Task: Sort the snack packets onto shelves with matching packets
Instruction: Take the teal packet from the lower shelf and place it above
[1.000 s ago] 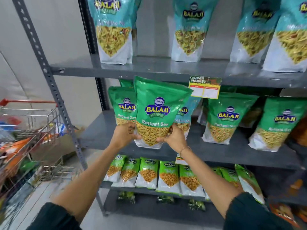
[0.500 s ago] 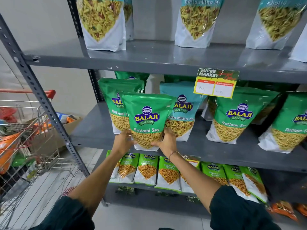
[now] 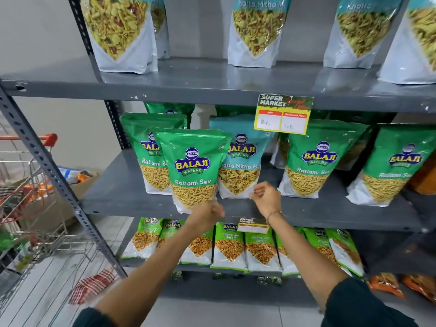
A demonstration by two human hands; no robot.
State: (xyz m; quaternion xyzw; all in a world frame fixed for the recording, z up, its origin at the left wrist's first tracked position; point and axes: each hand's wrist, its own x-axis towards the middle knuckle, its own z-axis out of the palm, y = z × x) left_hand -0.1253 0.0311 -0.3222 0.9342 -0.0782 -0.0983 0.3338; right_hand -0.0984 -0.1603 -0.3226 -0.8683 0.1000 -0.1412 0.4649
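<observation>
A green Balaji Ratlami Sev packet (image 3: 193, 169) stands upright at the front edge of the grey middle shelf (image 3: 122, 192), in front of another green Ratlami Sev packet (image 3: 147, 147). A teal Khatta Mitha packet (image 3: 243, 161) stands just to its right on the same shelf. My left hand (image 3: 206, 214) hangs curled just below the front packet's lower right corner and holds nothing. My right hand (image 3: 266, 197) hovers before the teal packet's lower right corner, fingers loosely bent with a gap, empty. More Ratlami Sev packets (image 3: 316, 159) stand farther right.
Teal Khatta Mitha packets (image 3: 256, 31) line the top shelf. Small green Chana Jor Garam packets (image 3: 230, 246) fill the lower shelf. A yellow price tag (image 3: 283, 114) hangs from the top shelf's edge. A wire shopping trolley (image 3: 26, 208) with goods stands at the left by the rack post (image 3: 47, 166).
Both hands held the green Ratlami Sev packet by its bottom; it now stands on the middle shelf and both hands have come off it, the right one shifting rightward.
</observation>
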